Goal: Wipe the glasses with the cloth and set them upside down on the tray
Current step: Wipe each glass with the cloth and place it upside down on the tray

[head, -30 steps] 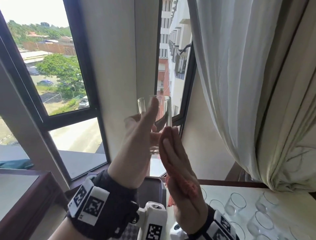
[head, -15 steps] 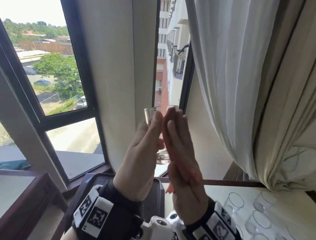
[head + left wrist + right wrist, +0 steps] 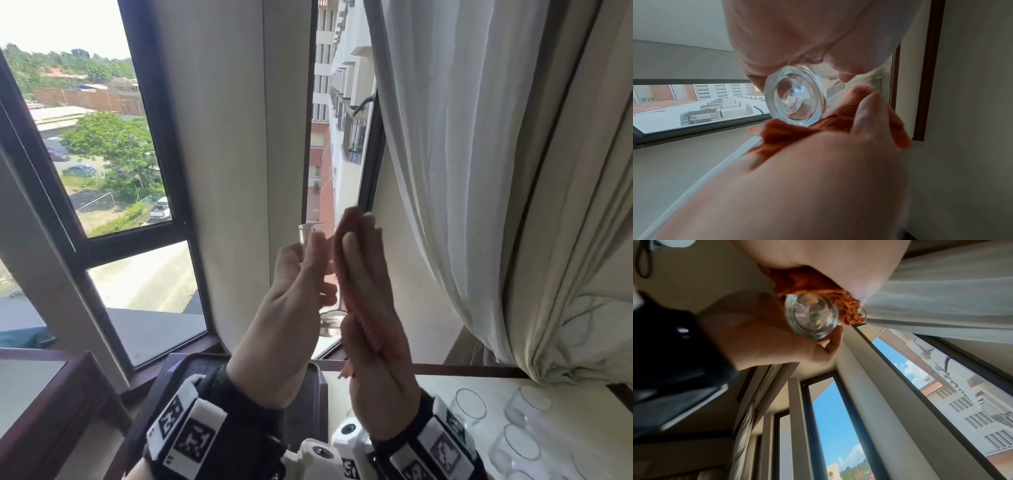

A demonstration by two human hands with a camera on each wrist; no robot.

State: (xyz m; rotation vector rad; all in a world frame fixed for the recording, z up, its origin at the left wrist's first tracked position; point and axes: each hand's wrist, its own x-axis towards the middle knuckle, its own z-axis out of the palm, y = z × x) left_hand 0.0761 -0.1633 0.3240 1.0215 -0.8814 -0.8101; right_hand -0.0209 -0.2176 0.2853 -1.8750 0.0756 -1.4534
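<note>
My left hand point(image 3: 301, 274) holds a clear glass point(image 3: 330, 323) upright in the air in front of the window, fingers and thumb curled round its side. The right hand point(image 3: 366, 274) lies flat along the glass's right side, fingers straight and reaching above the rim. An orange-red cloth point(image 3: 344, 260) is sandwiched between that palm and the glass. The left wrist view shows the thick glass base point(image 3: 794, 97) with the cloth point(image 3: 789, 134) under it and the right thumb lying across the cloth. From the right wrist, the glass point(image 3: 812, 316) and cloth point(image 3: 803, 280) are visible too.
A dark tray point(image 3: 191, 363) sits below my wrists, mostly hidden by them. Several more glasses point(image 3: 471, 406) stand upright on the white table point(image 3: 582, 421) at the lower right. A white curtain point(image 3: 479, 171) hangs on the right; window frames are straight ahead.
The right hand with the cloth has slid up the side of the glass, from below the rim to above it. The left hand still holds the glass, now lower in view.
</note>
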